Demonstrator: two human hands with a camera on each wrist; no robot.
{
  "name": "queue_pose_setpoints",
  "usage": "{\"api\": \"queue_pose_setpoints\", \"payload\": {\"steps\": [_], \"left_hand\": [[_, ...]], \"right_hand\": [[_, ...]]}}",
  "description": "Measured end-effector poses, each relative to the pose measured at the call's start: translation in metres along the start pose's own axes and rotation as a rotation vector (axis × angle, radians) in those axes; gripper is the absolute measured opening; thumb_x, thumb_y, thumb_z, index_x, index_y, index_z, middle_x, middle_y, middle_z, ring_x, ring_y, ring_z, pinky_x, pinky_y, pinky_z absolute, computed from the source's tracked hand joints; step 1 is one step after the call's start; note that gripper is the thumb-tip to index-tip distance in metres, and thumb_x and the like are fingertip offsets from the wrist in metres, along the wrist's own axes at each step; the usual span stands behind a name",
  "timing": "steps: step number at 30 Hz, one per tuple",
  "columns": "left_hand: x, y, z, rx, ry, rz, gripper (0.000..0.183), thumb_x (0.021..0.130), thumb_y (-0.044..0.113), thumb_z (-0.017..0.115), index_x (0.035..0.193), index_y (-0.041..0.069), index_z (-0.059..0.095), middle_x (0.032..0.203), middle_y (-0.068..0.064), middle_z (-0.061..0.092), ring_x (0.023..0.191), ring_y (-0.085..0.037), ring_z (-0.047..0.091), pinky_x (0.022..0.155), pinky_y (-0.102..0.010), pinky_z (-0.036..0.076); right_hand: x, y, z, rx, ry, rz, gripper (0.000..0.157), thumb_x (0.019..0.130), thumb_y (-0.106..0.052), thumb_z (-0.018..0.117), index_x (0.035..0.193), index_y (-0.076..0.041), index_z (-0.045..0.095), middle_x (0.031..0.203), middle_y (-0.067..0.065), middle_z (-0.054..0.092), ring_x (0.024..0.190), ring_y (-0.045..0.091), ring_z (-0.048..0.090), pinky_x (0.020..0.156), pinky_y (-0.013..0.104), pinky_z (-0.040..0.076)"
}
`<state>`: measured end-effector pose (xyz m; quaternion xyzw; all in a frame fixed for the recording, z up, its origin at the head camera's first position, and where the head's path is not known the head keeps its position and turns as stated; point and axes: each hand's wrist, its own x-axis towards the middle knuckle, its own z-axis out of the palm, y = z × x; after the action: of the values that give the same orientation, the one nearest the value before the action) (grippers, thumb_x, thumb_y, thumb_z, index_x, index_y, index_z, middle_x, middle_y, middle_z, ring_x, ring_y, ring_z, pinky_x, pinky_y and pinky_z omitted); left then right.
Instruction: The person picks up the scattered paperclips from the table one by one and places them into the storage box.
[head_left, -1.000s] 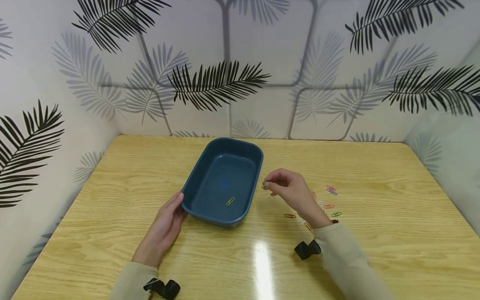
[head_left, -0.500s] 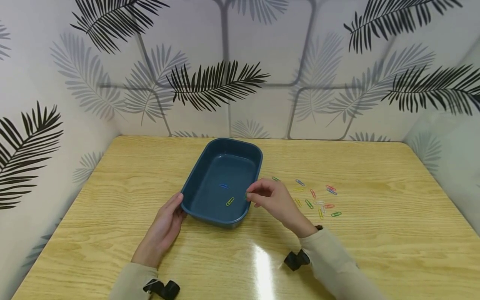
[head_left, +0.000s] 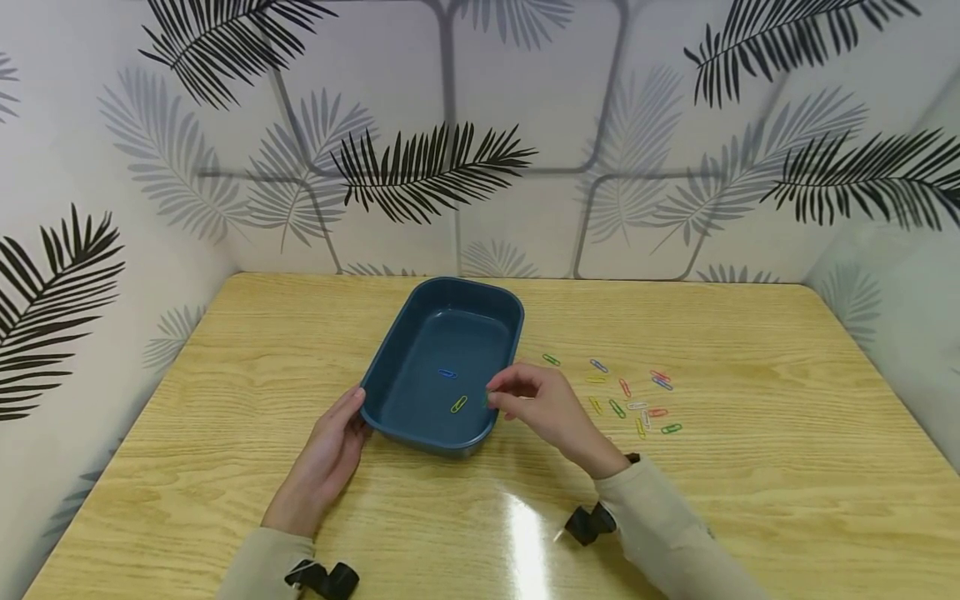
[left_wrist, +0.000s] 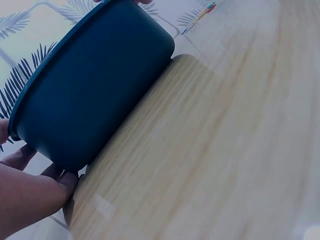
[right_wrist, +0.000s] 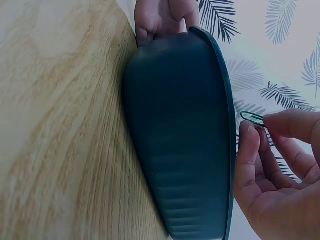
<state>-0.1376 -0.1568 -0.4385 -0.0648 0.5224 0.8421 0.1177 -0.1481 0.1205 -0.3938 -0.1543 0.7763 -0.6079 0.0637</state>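
Observation:
A dark blue plastic tray (head_left: 465,337) lies on the table with a blue paper clip (head_left: 447,374) and a yellow paper clip (head_left: 459,405) on its floor. My left hand (head_left: 324,458) holds the tray's near left corner, thumb at the rim and fingers against the side and lower edge, as the left wrist view shows. Over the tray's right rim, my right hand (head_left: 551,414) pinches a green paper clip (right_wrist: 253,119) between thumb and fingertip. In the right wrist view the clip sticks out past the fingertips, just beyond the rim.
Several loose paper clips, among them a white clip (head_left: 637,406), a red clip (head_left: 625,387) and a green clip (head_left: 671,428), lie scattered on the wooden table (head_left: 780,400) right of the tray. A leaf-patterned wall (head_left: 510,208) stands behind the table.
My right hand has moved left and slightly down from beside the tray to over its right rim, carrying the green paper clip. The left hand and the tray stay put.

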Motion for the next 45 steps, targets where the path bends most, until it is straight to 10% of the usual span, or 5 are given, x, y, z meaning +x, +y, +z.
{"api": "queue_pose_setpoints", "payload": {"steps": [34,45], "left_hand": [[0.001,0.001,-0.001,0.010,0.005,0.010,0.051,0.107,0.023,0.037,0.148,-0.005,0.024,0.126,0.003,0.050,0.119,-0.010,0.043,0.100,-0.024,0.033],[0.001,0.000,0.001,-0.007,0.008,0.001,0.048,0.107,0.020,0.037,0.146,-0.005,0.027,0.126,0.001,0.050,0.119,-0.011,0.042,0.101,-0.024,0.032]], "right_hand": [[-0.001,-0.003,0.000,-0.025,-0.050,0.001,0.016,0.092,-0.005,0.064,0.105,0.005,0.066,0.098,0.015,0.067,0.087,0.025,0.063,0.072,0.047,0.053],[-0.008,0.007,-0.052,-0.052,0.017,0.062,0.023,0.094,-0.011,0.064,0.111,0.005,0.064,0.105,0.020,0.065,0.095,0.036,0.062,0.075,0.043,0.053]]}}
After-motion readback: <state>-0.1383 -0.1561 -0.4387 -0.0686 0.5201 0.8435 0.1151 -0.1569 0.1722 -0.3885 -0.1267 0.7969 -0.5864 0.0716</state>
